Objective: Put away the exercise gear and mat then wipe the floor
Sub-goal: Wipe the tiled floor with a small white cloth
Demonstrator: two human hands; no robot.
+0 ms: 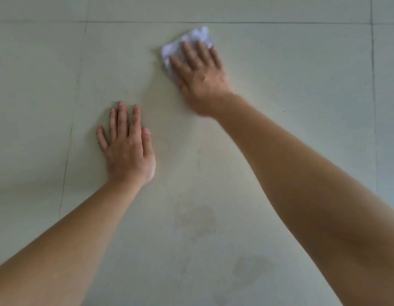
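Note:
A crumpled white cloth (180,44) lies on the pale tiled floor (291,69) toward the top middle of the view. My right hand (201,76) presses flat on top of it, fingers spread over the cloth, arm stretched forward. My left hand (127,149) rests palm-down on the bare floor, lower and to the left, fingers apart and holding nothing. No exercise gear or mat is in view.
Thin grout lines (68,151) run down the left and right sides and across the top. Faint greyish smudges (196,221) mark the tile near the bottom middle, between my forearms.

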